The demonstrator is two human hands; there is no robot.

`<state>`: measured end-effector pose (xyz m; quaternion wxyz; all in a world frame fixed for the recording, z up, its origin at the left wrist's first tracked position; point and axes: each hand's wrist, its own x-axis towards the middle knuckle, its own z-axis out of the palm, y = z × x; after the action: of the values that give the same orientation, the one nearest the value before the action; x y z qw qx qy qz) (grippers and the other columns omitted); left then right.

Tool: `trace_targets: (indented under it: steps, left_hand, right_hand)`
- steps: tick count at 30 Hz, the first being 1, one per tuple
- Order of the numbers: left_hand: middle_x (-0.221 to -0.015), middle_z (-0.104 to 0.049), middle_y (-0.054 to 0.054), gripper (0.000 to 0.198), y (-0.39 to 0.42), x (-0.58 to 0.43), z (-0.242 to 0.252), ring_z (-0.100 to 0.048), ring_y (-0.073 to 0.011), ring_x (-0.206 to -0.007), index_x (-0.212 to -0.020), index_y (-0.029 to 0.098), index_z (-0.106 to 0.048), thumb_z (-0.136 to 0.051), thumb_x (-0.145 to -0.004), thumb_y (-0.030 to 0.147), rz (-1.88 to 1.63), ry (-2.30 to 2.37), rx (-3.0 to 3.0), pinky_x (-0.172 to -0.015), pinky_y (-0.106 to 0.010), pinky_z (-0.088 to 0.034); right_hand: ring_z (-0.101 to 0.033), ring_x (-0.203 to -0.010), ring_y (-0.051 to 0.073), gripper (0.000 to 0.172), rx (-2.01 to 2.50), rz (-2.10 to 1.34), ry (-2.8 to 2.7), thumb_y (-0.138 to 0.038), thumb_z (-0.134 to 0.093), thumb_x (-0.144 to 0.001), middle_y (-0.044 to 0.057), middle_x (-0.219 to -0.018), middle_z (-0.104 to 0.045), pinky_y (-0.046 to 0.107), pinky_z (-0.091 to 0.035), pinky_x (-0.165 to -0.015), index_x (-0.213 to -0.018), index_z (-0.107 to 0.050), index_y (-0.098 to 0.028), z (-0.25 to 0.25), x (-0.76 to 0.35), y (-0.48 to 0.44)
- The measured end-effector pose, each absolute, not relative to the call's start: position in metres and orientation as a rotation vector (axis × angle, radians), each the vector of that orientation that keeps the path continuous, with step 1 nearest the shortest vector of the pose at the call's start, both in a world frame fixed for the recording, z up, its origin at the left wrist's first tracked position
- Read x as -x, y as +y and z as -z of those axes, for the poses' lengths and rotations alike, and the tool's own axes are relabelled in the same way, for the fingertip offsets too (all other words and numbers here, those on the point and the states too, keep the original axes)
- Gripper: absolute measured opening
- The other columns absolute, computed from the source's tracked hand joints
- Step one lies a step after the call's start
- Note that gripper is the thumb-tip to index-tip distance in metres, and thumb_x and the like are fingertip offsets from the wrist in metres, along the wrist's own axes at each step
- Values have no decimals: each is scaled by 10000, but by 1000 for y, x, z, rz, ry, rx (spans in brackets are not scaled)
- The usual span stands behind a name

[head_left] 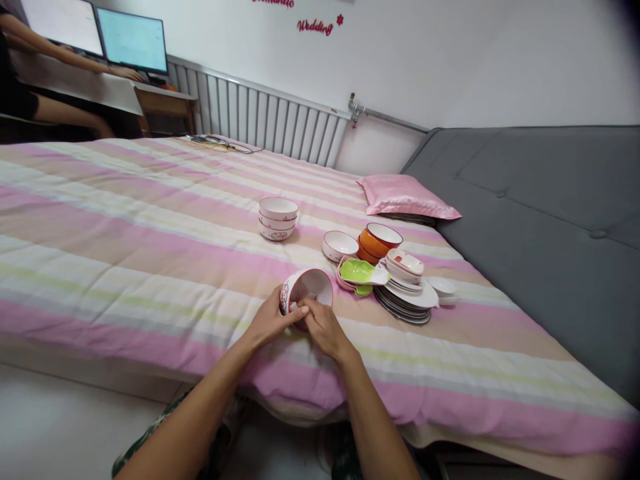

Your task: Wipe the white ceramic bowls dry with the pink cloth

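A white bowl (321, 283) with a red rim and a red pattern outside is tilted, its mouth turned toward me, just above the near part of the bed. My left hand (273, 313) grips its left side, the thumb over the near rim. My right hand (323, 327) is closed at the near rim, its fingers reaching into the bowl. A small pale bit shows by these fingertips, too unclear to name. Beyond the held bowl stands a stack of similar bowls (278, 219). Another white bowl (341, 245) sits to the right of that stack.
On the right are orange bowls (367, 248), green leaf-shaped dishes (356, 270), small rectangular dishes (406, 262) and stacked plates (425, 295). A pink pillow (405, 195) lies near the grey headboard (540, 200). Cables (223, 142) lie at the far edge. Another person (60, 53) sits by monitors.
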<state>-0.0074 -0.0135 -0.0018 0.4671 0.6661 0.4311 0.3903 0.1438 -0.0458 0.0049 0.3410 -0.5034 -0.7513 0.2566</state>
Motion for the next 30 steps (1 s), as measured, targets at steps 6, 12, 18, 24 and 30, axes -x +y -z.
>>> trace_targets:
  steps: [6,12,18,24,30]
  left_hand:
    - [-1266,-577,-148,673,-13,9,5,-538,-291,-1168,-1242,109,-490,-578,-757,568,-969,1065,-1577,-1002,-379,-412]
    - [-1292,-562,-141,652,-9,8,10,-512,-278,-1197,-1267,111,-486,-489,-812,578,-967,1092,-1545,-1025,-376,-376]
    - [-1288,-570,-121,619,-6,9,14,-516,-274,-1188,-1274,125,-487,-533,-798,519,-973,1098,-1540,-1008,-366,-387]
    - [-1247,-591,-122,614,-8,8,12,-541,-278,-1143,-1254,120,-495,-535,-787,517,-968,1088,-1547,-985,-379,-408]
    - [-1270,-581,-119,589,-11,8,6,-529,-281,-1172,-1252,124,-495,-544,-779,473,-971,1064,-1559,-991,-382,-418]
  right_hand:
    - [-607,-758,189,248,1639,-377,-2166,-209,-330,-920,60,-835,-670,274,-355,-660,-918,-577,-189,-19,-139,-55]
    - [-643,-809,243,299,1831,-241,-2231,-246,-311,-935,113,-919,-680,320,-405,-675,-1101,-552,-187,-24,-131,-61]
    - [-638,-880,247,299,1904,-231,-2161,-222,-298,-947,146,-1010,-671,341,-439,-741,-1062,-565,-153,-22,-125,-63]
    - [-609,-995,242,278,1898,-243,-2075,-190,-327,-937,147,-1059,-657,348,-443,-860,-1032,-581,-130,-14,-124,-61]
    - [-450,-1277,244,424,1781,-391,-1965,-162,-386,-903,195,-1351,-503,371,-352,-1050,-1312,-432,-60,-6,-125,-54]
